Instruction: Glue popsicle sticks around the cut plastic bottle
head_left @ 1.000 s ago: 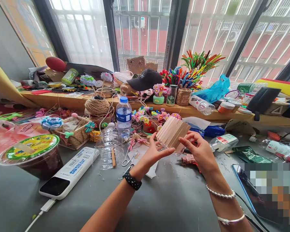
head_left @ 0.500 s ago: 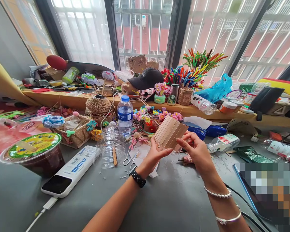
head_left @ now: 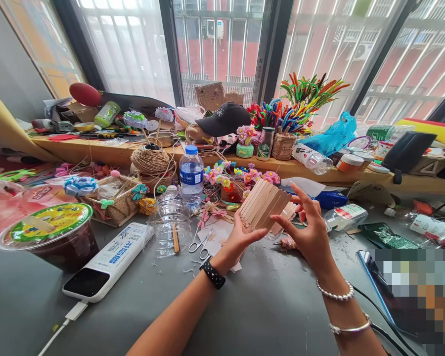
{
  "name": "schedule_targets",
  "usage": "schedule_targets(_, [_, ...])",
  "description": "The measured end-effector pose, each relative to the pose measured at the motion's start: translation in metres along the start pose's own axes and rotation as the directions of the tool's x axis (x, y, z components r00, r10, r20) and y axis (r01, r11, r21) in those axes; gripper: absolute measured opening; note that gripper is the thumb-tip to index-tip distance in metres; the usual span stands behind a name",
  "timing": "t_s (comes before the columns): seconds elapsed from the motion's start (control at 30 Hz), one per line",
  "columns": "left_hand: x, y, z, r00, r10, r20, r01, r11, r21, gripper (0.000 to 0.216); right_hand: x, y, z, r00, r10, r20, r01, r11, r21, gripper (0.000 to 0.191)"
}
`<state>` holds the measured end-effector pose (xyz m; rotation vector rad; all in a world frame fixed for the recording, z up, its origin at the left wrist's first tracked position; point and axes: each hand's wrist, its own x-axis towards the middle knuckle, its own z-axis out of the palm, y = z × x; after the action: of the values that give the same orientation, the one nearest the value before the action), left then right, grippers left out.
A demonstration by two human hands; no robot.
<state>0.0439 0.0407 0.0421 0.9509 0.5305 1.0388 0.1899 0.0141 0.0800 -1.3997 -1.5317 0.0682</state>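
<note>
A panel of wooden craft sticks (head_left: 264,202) joined side by side is held up over the grey table (head_left: 244,316), tilted to the right. My left hand (head_left: 241,236) grips its lower left edge from below, thumb on the front. My right hand (head_left: 307,228) pinches the lower right corner with thumb and forefinger, the other fingers spread upward. A black watch sits on my left wrist, silver bracelets on my right.
Behind the panel lie small scissors (head_left: 197,244), a cut clear plastic bottle (head_left: 170,222), a water bottle (head_left: 191,174), a twine ball (head_left: 152,162) and pipe-cleaner flowers (head_left: 244,177). A power bank (head_left: 109,262) and a sealed cup (head_left: 48,235) sit left. A tablet (head_left: 404,291) lies right.
The stick panel rose slightly and my right hand's fingers have spread open upward while thumb and forefinger keep the pinch. My left hand stays in place.
</note>
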Motion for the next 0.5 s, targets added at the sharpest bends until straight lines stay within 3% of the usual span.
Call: schedule_targets(0.5, [0.0014,-0.0051,-0.0050,0.999,0.024,0.048,-0.022,0.999,-0.033,0.096,-0.0005,0.0027,0.0063,0.999,0.047,0.023,-0.050,0.987,0.151,0.055])
